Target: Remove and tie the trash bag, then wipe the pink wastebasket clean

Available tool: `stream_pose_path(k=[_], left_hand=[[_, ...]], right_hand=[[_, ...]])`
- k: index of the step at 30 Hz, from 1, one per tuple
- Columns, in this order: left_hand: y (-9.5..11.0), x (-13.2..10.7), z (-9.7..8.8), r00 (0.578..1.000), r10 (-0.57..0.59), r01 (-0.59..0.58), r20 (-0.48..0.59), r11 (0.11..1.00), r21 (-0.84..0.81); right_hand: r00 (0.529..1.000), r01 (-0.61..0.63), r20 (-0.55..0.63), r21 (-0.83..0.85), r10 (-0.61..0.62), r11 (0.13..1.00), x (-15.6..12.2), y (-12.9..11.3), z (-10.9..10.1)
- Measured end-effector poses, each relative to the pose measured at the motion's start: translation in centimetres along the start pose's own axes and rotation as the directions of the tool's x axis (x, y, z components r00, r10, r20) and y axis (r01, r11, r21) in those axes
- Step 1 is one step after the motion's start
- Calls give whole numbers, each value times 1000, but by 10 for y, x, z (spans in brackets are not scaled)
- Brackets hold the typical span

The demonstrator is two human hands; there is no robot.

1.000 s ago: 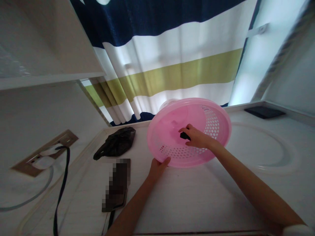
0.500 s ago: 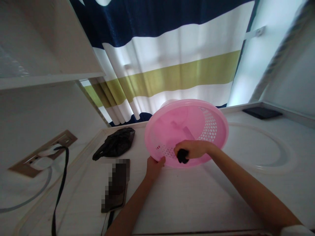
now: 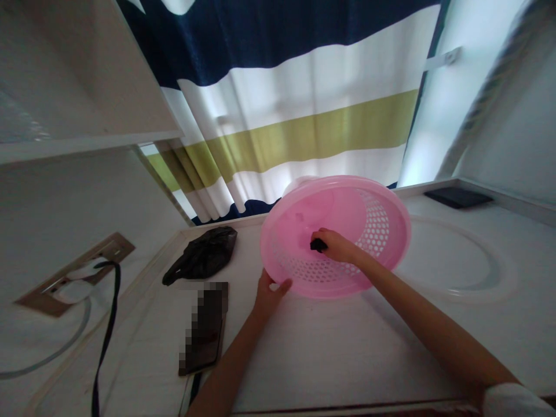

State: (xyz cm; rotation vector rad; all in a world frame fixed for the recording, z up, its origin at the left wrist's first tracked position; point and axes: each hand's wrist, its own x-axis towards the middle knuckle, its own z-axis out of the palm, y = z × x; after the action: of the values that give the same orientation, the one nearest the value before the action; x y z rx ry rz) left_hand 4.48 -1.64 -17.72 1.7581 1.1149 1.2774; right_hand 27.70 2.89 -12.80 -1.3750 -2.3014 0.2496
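Note:
A pink plastic basket (image 3: pixel 343 197) with perforated sides is tilted on the white tabletop, its opening turned towards me. My left hand (image 3: pixel 269 296) grips its lower left rim, the thumb in front and the other fingers partly hidden by the rim. Inside the basket's opening, my right hand (image 3: pixel 336 244) is closed around a small black object (image 3: pixel 318 245). Only one end of that object shows from the fist, so its kind is unclear.
To the left lie a black plastic bag (image 3: pixel 204 253) and a phone (image 3: pixel 208 330). A wall socket (image 3: pixel 78 272) has a black cable (image 3: pixel 108 324) hanging from it. Right of the basket is a pale ring-shaped rim (image 3: pixel 486 249); a dark flat object (image 3: pixel 458 197) rests in the far corner. A striped curtain (image 3: pixel 304 127) hangs behind.
My right hand has moved up and deeper into the basket with the black object. The basket has shifted slightly right; my left hand stays at its rim.

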Motion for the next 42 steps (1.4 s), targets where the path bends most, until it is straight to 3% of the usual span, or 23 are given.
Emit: stream_pose_path(k=[3,9,13,20,22,24,26,28,32,37,40,42], left_hand=[[-1,-6,6,989,-13,-11,146,987,163],[5,-8,6,995,30,-51,91,969,241],[6,-9,5,994,61,-84,93,961,263],[4,-6,1,995,81,-95,61,954,284],[1,-5,0,997,69,-79,45,960,270],[-3,-5,0,998,57,-62,28,965,256],[-6,-5,0,998,48,-55,37,974,221],[-7,-5,2,993,33,-54,112,981,187],[-3,-7,8,957,2,-56,291,982,180],[5,-7,8,934,40,-108,355,979,173],[7,-6,5,940,65,-138,334,970,199],[7,-5,3,950,75,-147,302,964,220]], right_hand=[[999,48,4,27,-49,998,1,-2,14],[974,182,118,103,-193,978,-4,-16,8],[895,259,305,235,-324,937,-7,-28,-5],[829,121,448,442,-335,889,-13,-33,-23],[869,88,405,437,-284,895,-13,-30,-28],[946,52,284,335,-154,941,-12,-26,-29],[987,-23,158,205,-10,978,-10,-18,-25],[988,-139,76,96,132,986,-9,-8,-15],[930,-367,-59,-88,363,926,-7,12,13],[955,-294,-51,-64,291,954,-2,20,27],[968,-248,-33,-34,247,968,0,15,23],[978,-205,39,26,204,978,0,10,19]])
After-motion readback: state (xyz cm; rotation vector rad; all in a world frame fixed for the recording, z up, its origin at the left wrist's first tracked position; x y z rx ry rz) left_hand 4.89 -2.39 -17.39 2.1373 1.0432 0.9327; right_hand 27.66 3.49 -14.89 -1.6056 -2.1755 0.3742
